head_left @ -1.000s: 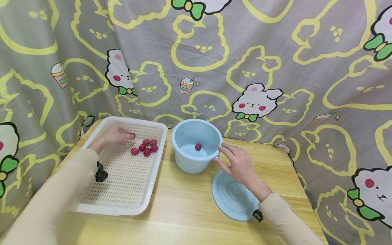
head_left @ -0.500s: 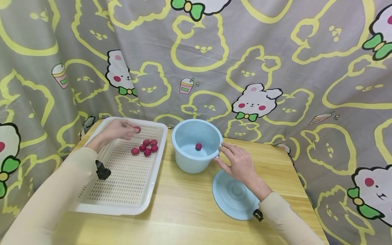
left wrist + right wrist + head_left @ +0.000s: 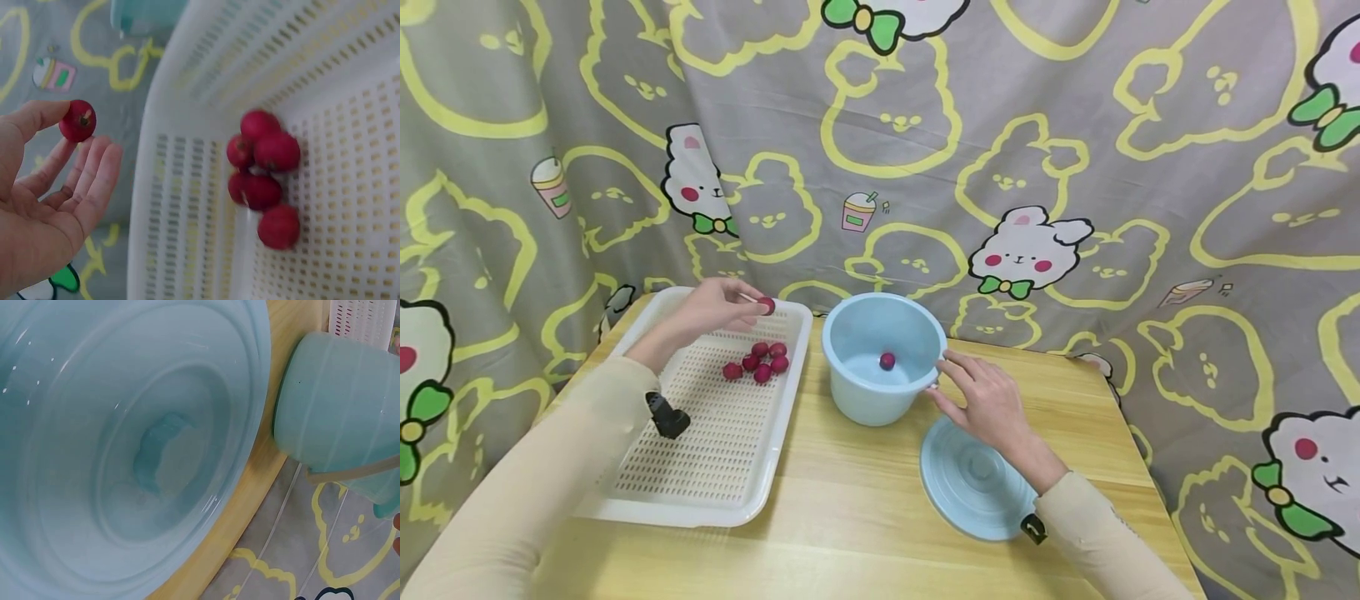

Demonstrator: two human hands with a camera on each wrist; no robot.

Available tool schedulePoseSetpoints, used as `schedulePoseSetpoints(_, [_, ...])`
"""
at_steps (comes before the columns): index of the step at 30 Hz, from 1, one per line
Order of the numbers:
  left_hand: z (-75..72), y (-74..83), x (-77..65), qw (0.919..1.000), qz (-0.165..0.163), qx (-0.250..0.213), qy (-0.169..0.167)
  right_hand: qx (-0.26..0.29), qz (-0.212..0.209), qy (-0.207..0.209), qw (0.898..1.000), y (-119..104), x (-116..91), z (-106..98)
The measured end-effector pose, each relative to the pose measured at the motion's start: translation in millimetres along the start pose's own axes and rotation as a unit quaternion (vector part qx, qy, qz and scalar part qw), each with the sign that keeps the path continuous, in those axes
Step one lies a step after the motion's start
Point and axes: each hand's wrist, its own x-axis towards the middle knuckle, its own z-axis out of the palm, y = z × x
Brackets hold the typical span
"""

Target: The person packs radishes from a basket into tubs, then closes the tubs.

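Note:
In the head view my left hand [image 3: 718, 307] is raised over the far end of the white basket tray [image 3: 756, 492]. Its thumb and fingers pinch a small red radish [image 3: 78, 121], while the other fingers spread loosely below. Several more radishes [image 3: 277, 152] lie clustered on the tray's slotted floor. My right hand [image 3: 988, 398] touches the right rim of a light blue bucket [image 3: 868, 404] with its fingertips, fingers extended and thumb lower down. A single radish [image 3: 887, 361] sits inside the bucket.
A round blue lid [image 3: 951, 487] lies on the wooden table [image 3: 850, 508], partly under my right wrist. The bucket's handle [image 3: 356, 471] hangs at its side. A patterned curtain [image 3: 910, 108] stands close behind the table.
My left hand has lifted the radish from above the tray floor and moved right and away, toward the tray's far right corner. My right hand and the bucket stay in place.

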Motion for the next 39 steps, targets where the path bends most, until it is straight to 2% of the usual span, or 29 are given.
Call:
schedulePoseSetpoints(10, [19.9, 34.5, -5.6, 0.9988, 0.047, 0.010, -0.014, 0.003, 0.001, 0.001, 1.000, -1, 1, -1])
schedulePoseSetpoints(20, [47.8, 62.2, 2.6, 0.9974, 0.060, -0.011, -0.039, -0.002, 0.002, -0.001, 1.000, -1, 1, -2])
schedulePoseSetpoints(29, [76.1, 84.6, 12.4, 0.9937, 0.085, -0.038, -0.062, 0.001, 0.009, 0.000, 1.000, 0, -1, -1])
schedulePoseSetpoints(39, [101.4, 93.1, 23.2, 0.9933, 0.075, -0.032, -0.083, 0.003, 0.004, 0.003, 1.000, 0, 0, 2])
